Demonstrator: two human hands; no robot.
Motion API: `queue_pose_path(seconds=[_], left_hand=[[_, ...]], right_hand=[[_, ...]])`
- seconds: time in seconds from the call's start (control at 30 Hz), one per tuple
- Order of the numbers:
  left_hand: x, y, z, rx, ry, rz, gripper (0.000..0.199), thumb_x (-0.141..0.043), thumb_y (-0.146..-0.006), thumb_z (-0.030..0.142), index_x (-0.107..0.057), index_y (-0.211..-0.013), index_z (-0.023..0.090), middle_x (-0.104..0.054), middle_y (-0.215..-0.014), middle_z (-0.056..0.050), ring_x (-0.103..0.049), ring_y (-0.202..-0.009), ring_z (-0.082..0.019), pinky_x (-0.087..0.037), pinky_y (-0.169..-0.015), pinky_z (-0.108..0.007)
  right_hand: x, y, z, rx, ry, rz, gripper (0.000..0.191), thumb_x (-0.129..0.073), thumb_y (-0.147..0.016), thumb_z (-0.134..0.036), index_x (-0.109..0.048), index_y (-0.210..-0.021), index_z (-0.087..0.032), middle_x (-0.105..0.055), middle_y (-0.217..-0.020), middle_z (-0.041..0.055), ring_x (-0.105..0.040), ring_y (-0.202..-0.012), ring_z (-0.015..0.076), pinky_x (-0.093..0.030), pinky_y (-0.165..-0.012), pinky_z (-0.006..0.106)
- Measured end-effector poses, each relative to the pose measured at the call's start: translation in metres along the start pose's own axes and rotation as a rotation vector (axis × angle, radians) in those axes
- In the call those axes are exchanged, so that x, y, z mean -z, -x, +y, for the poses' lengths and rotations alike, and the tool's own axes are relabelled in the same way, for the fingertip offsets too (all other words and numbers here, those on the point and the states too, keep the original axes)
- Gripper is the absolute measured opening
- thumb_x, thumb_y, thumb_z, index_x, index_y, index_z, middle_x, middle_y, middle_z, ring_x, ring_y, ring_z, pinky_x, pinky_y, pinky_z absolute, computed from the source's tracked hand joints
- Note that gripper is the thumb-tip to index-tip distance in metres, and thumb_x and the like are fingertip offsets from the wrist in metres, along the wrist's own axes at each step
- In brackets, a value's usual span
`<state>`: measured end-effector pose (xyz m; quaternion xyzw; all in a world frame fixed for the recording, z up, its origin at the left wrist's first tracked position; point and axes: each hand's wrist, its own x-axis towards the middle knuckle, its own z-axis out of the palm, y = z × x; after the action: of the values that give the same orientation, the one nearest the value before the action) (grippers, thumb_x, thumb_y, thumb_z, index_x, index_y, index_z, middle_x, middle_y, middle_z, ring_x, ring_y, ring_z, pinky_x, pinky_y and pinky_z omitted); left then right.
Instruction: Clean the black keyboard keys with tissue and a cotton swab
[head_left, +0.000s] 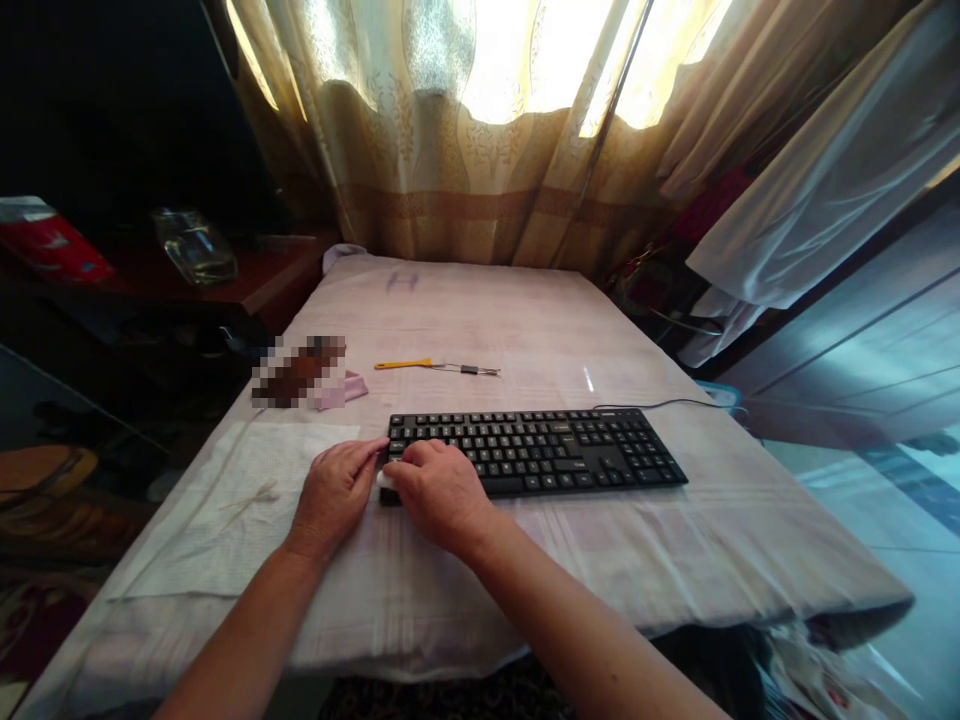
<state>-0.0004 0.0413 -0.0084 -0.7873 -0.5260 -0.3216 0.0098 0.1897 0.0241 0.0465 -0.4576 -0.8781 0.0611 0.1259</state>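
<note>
A black keyboard (525, 455) lies flat on the cloth-covered table. At its left end, my left hand (334, 495) has its fingers drawn together, gripping the side edge near the upper left keys. My right hand (442, 495) is closed over the lower left keys, pinching a small white wad (385, 480), tissue or cotton, against that corner. Most of the wad is hidden under my fingers. Behind the keyboard lies a yellow-handled tool (403, 364) with thin wires and a dark middle piece.
A white cloth (225, 525) with thin cotton-swab-like sticks (251, 497) on it is spread at the left. Beyond it sit a pixelated brown item (300, 372) and a folded pink cloth (346, 390). The keyboard's cable (667, 403) trails right. A glass jar (196, 247) stands on the side cabinet.
</note>
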Motion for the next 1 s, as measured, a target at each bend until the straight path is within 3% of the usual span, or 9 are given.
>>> queue_pose_path(seconds=[0.2, 0.4, 0.83, 1.0], left_hand=[[0.0, 0.0, 0.0, -0.009, -0.027, -0.006, 0.032, -0.046, -0.095, 0.035, -0.072, -0.108, 0.023, -0.079, -0.1, -0.008, -0.072, -0.093, -0.025, -0.054, -0.088, -0.042], [-0.002, 0.0, -0.002, 0.034, -0.029, -0.028, 0.041, -0.042, -0.095, 0.043, -0.074, -0.108, 0.022, -0.079, -0.102, -0.009, -0.072, -0.095, -0.026, -0.053, -0.091, -0.043], [0.0, -0.002, -0.003, 0.026, -0.02, -0.022, 0.041, -0.042, -0.093, 0.043, -0.074, -0.106, 0.021, -0.079, -0.101, -0.008, -0.073, -0.092, -0.026, -0.055, -0.089, -0.042], [0.0, -0.002, -0.001, 0.034, -0.026, -0.03, 0.041, -0.042, -0.093, 0.042, -0.075, -0.105, 0.02, -0.079, -0.101, -0.009, -0.074, -0.092, -0.026, -0.056, -0.089, -0.042]], right_hand=[[0.003, 0.02, 0.02, -0.058, 0.011, -0.013, 0.024, -0.052, -0.1, -0.027, -0.07, -0.116, -0.032, -0.068, -0.105, 0.0027, -0.058, -0.091, 0.0174, -0.044, -0.076, 0.028], [0.01, 0.042, 0.048, -0.162, -0.014, 0.056, 0.021, -0.06, -0.095, -0.027, -0.074, -0.11, -0.032, -0.07, -0.1, 0.0035, -0.061, -0.088, 0.0187, -0.045, -0.073, 0.027], [0.029, 0.106, 0.122, -0.338, 0.003, 0.167, 0.024, -0.058, -0.094, -0.024, -0.077, -0.107, -0.028, -0.073, -0.1, 0.0053, -0.068, -0.088, 0.0211, -0.051, -0.074, 0.03], [0.036, 0.11, 0.133, -0.384, 0.039, 0.24, 0.023, -0.056, -0.094, -0.024, -0.076, -0.105, -0.026, -0.073, -0.098, 0.0066, -0.068, -0.087, 0.0218, -0.051, -0.073, 0.03]])
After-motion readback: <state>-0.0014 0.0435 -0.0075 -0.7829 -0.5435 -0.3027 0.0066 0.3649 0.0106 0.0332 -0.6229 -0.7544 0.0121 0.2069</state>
